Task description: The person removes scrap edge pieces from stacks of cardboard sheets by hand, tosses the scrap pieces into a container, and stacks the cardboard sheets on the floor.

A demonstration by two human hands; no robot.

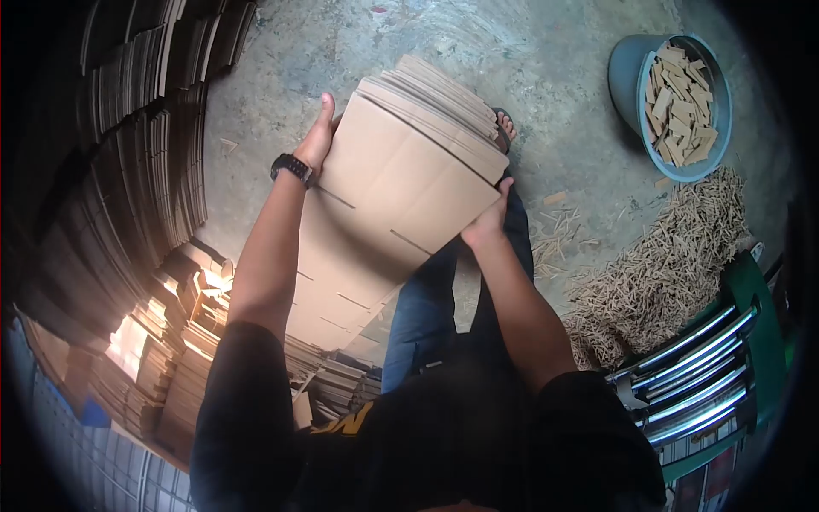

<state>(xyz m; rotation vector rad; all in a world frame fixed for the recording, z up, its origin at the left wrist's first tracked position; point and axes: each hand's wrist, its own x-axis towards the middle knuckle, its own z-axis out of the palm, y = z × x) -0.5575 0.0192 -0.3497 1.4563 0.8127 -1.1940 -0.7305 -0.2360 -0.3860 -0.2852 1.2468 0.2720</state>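
Between my two hands is a thick stack of flat brown cardboard sheets (409,162), tilted, with its layered edges facing away from me. My left hand (317,141) grips the stack's left side, thumb up, a black watch on the wrist. At the lower right corner, my right hand (490,218) holds the stack, its fingers partly hidden beneath. Just below the held stack lies more slotted cardboard (333,294), close to my legs. Whether the two touch, I cannot tell.
Tall cardboard stacks (145,171) line the left side. A blue-grey bucket (627,81) of cardboard scraps stands at the upper right. Below it lies a heap of thin cardboard strips (657,264), beside green and chrome stacked chairs (699,375). More cardboard bundles (341,384) are near my lap.
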